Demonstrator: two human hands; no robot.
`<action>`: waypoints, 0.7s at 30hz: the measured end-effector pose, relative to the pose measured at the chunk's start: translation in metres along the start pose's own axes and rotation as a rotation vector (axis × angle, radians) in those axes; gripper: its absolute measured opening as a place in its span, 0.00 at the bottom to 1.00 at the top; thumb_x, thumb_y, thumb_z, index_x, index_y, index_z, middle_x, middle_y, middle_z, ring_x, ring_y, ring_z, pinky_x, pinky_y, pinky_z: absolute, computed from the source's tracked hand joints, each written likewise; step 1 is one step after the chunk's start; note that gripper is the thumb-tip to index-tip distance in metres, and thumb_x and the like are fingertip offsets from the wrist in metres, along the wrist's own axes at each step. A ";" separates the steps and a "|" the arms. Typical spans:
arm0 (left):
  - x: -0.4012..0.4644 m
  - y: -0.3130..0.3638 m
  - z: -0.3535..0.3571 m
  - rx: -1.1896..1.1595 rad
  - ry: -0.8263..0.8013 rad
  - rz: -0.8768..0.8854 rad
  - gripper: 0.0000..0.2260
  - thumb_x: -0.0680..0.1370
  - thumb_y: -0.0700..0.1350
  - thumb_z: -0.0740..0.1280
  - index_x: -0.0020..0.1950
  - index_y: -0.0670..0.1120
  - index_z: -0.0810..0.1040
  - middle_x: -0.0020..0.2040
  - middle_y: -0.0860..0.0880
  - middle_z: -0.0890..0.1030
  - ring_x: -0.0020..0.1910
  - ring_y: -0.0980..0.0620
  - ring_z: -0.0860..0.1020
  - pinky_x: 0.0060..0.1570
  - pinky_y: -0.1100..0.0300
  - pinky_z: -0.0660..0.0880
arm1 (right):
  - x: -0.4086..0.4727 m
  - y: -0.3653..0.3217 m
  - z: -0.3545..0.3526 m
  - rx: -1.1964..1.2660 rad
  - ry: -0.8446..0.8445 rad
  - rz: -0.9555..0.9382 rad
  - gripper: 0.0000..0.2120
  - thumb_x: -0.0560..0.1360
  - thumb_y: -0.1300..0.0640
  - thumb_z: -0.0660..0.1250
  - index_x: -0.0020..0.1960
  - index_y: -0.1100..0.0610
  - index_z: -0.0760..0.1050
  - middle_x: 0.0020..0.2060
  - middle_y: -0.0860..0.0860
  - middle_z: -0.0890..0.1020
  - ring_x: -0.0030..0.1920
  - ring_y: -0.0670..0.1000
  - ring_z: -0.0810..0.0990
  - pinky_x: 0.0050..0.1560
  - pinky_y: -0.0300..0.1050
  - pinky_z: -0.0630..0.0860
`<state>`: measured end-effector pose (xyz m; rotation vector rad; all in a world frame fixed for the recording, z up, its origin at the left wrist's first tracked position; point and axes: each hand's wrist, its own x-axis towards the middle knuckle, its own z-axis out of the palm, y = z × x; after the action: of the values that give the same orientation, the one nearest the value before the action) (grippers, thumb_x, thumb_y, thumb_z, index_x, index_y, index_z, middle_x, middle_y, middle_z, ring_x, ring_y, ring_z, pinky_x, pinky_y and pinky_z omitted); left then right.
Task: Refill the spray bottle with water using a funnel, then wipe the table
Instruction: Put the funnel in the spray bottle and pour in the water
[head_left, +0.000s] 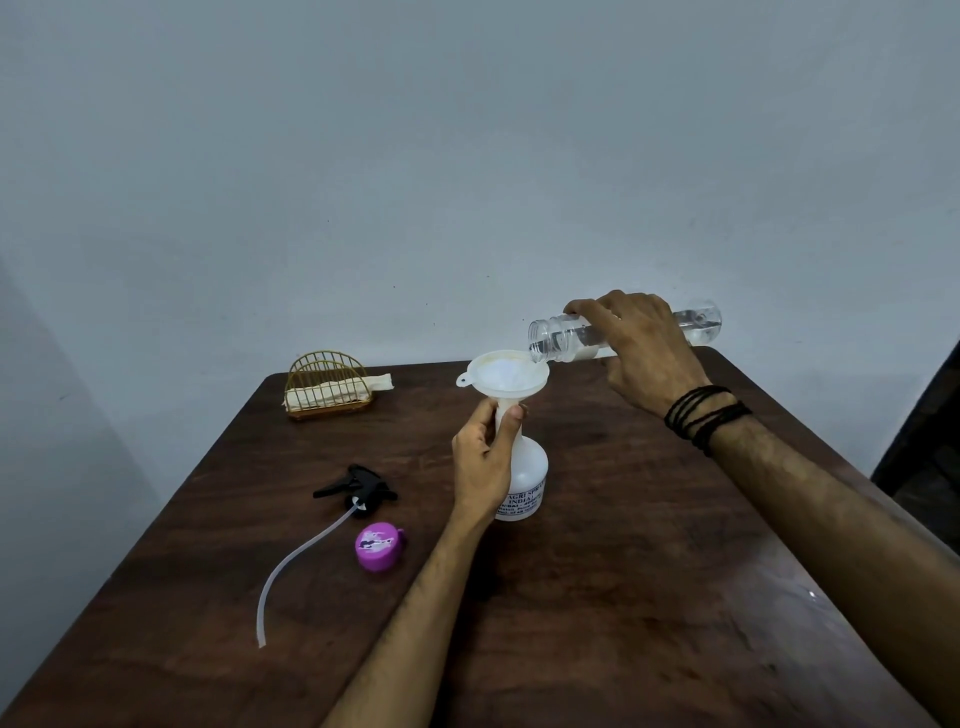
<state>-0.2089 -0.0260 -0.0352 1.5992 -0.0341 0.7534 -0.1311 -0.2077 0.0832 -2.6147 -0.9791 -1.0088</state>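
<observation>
My left hand (485, 460) has its fingers curled tight round the neck of the white spray bottle (527, 480), which stands upright mid-worktop (649, 571). A white funnel (506, 376) sits in that neck, just above my grip. Left of the bottle lie the purple cap (379, 545) and black trigger head (358, 488). Beyond, my right hand (644, 353) clasps a clear water bottle (550, 340) tipped sideways, mouth touching the funnel rim, water inside.
</observation>
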 end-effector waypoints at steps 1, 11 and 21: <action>0.000 0.000 0.000 0.001 0.000 -0.002 0.18 0.77 0.59 0.65 0.52 0.46 0.82 0.46 0.47 0.85 0.49 0.45 0.82 0.49 0.49 0.77 | 0.000 0.000 0.000 -0.001 0.000 0.000 0.34 0.64 0.71 0.68 0.69 0.53 0.73 0.54 0.54 0.79 0.52 0.59 0.77 0.61 0.53 0.68; -0.002 0.003 0.000 0.003 -0.003 -0.012 0.19 0.77 0.59 0.65 0.52 0.44 0.82 0.46 0.44 0.85 0.46 0.50 0.81 0.48 0.48 0.77 | 0.003 0.003 -0.004 -0.023 0.005 -0.011 0.34 0.64 0.70 0.69 0.68 0.53 0.73 0.54 0.54 0.79 0.52 0.59 0.77 0.60 0.53 0.68; -0.002 0.005 0.000 -0.013 -0.004 -0.003 0.16 0.77 0.59 0.66 0.52 0.47 0.82 0.47 0.46 0.85 0.49 0.45 0.82 0.49 0.51 0.78 | 0.005 0.002 -0.006 -0.029 0.026 -0.020 0.33 0.64 0.72 0.66 0.68 0.52 0.74 0.54 0.54 0.79 0.52 0.58 0.77 0.61 0.53 0.68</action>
<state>-0.2125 -0.0279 -0.0320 1.5883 -0.0396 0.7462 -0.1297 -0.2090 0.0912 -2.6137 -0.9937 -1.0664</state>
